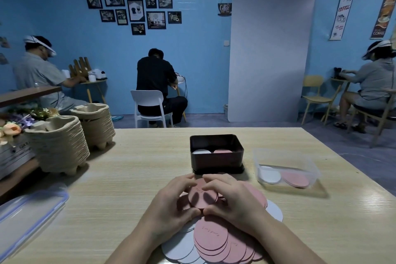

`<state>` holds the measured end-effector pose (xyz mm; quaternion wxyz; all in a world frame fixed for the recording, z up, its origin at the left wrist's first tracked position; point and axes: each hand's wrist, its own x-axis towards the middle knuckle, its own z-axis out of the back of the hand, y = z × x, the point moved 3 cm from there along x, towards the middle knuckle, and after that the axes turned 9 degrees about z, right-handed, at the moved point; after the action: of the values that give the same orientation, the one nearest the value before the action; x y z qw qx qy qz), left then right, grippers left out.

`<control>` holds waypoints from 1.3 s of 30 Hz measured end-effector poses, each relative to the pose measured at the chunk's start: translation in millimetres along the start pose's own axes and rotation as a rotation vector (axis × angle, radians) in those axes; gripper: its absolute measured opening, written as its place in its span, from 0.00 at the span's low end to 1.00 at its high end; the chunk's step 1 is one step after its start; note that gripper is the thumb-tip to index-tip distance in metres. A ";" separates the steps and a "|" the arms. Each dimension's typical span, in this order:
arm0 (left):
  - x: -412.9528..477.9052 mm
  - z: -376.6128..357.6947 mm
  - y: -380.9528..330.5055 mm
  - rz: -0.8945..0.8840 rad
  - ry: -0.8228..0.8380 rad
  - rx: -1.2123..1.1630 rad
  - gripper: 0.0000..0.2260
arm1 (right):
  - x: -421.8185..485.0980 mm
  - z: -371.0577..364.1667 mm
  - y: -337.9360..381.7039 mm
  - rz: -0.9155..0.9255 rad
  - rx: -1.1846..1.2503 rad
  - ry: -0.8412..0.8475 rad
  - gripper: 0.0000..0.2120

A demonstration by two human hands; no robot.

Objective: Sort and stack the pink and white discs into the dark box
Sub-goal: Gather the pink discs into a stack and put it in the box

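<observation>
Both hands (203, 199) around pink discs (202, 196)

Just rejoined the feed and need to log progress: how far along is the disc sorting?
Started: the dark box holds a white stack and a pink stack side by side. In hand: left hand and right hand grip a small stack of pink discs in front of the box. Left: a mixed pile of pink and white discs lies nearest the person. The clear tub also holds both colours.
</observation>
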<state>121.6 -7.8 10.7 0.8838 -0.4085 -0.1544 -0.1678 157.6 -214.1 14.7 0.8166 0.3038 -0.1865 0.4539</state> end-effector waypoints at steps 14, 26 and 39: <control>-4.3 2.7 -5.2 -0.005 -0.116 0.064 0.16 | -4.2 3.9 2.1 -0.022 -0.048 0.005 0.17; -3.3 11.0 -4.0 0.065 -0.123 0.045 0.17 | 7.1 21.0 8.7 -0.064 -0.045 -0.049 0.27; 0.8 10.2 19.3 0.107 0.035 0.202 0.26 | -7.8 16.0 -3.6 -0.162 -0.066 -0.021 0.26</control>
<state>129.1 11.7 4.4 0.9307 -0.3220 -0.1331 -0.1110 156.2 -231.1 21.0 0.8582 0.2955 -0.1849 0.3768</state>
